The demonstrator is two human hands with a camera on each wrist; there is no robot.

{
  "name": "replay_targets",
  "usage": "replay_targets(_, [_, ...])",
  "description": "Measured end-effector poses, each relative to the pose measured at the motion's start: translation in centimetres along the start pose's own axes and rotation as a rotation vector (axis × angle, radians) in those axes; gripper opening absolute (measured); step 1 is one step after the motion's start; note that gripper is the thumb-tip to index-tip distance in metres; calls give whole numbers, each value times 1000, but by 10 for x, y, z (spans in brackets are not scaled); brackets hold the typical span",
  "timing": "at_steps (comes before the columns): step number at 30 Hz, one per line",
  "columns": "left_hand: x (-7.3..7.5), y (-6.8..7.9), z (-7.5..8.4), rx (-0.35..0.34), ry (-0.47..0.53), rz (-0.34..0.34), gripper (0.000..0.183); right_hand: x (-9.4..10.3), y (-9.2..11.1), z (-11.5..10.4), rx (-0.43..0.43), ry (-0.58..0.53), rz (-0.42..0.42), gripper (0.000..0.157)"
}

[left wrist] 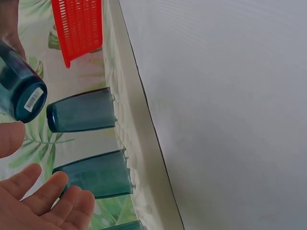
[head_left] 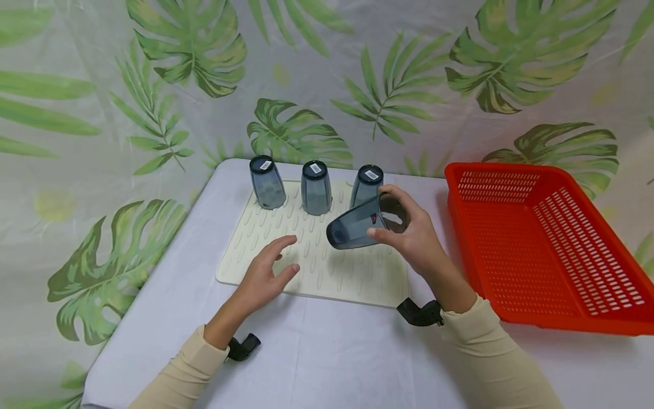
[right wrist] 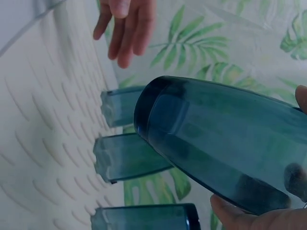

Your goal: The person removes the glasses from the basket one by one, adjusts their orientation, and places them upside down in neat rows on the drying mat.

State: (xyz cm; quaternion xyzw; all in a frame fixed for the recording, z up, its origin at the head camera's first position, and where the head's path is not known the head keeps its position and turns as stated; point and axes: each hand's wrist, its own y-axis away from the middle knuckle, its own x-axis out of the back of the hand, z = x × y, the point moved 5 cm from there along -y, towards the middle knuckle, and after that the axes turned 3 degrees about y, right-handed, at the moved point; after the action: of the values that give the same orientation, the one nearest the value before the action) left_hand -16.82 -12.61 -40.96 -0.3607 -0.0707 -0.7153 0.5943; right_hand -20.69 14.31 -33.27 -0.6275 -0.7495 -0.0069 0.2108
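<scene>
My right hand (head_left: 421, 238) grips a blue-tinted drinking glass (head_left: 352, 227) near its mouth, thumb on one side and fingers on the other. The glass is tilted nearly flat above the mat, its base toward the left. In the right wrist view that glass (right wrist: 216, 139) fills much of the picture. My left hand (head_left: 263, 275) hovers over the mat's front left part, thumb and fingers spread apart, holding nothing. Three matching glasses stand upside down along the mat's back: a left glass (head_left: 268, 184), a middle glass (head_left: 316, 190) and a right glass (head_left: 364, 184), partly hidden.
A cream textured drying mat (head_left: 255, 250) lies on the white-clothed table (head_left: 337, 352). To the right stands a red perforated plastic basket (head_left: 531, 255). A leaf-patterned curtain (head_left: 306, 74) hangs close behind the table's back edge.
</scene>
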Motion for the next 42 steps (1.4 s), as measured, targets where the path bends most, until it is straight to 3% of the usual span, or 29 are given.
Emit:
replay_targets(20, [-2,-6,13,5,79,-35,57,-16,0,0,-2,-40,-54,69])
replay_targets(30, [-18,-22,20,8,131,-73,70,-21,-2,4,-8,-73,-68,66])
replay_targets(36, [-26,-30,21,69,204,-96,77,-23,-2,8,-19,-117,-80,65])
replay_targets(42, [-31,-36,20,161,303,-107,72,-28,-4,18,-65,-261,-115,64])
